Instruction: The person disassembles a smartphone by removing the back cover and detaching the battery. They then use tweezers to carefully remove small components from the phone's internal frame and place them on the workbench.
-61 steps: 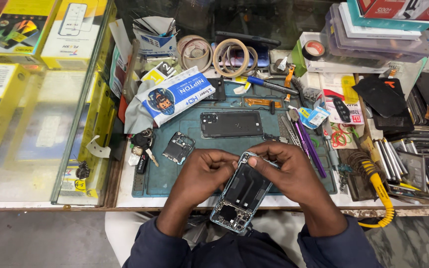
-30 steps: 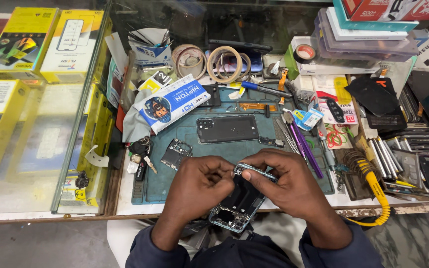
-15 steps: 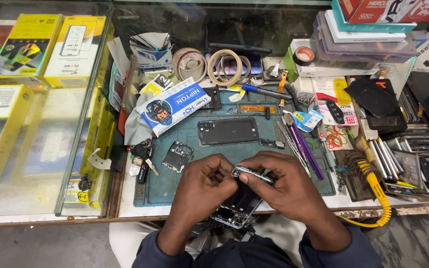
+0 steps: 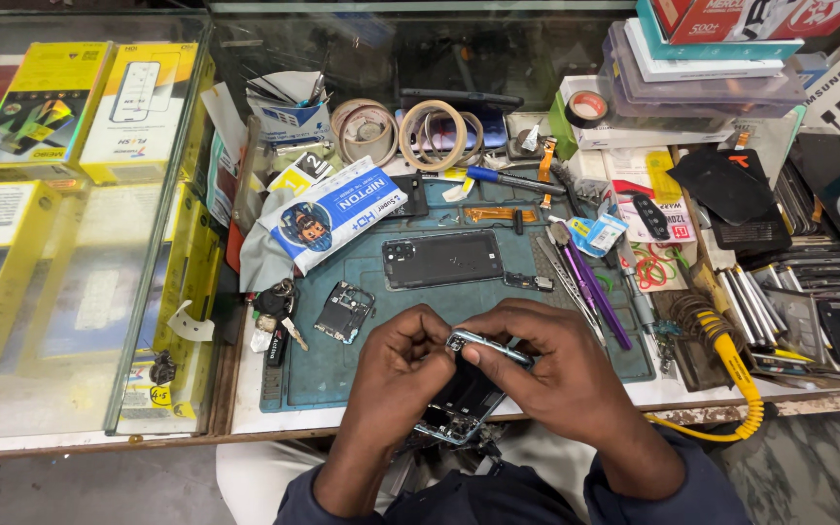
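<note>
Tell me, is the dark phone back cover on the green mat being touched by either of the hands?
No, the dark back cover lies alone on the green mat, while both hands grip an opened phone frame nearer the person.

Both forearms are coming up from the six o'clock edge and converging at the middle. The left hand (image 4: pixel 402 365) is curling inward, its fingers bent and pinching toward three o'clock. The right hand (image 4: pixel 554 374) is arching over from four o'clock, knuckles up, thumb and forefinger pressing toward nine o'clock. The fingertips of the two hands are almost meeting.
</note>
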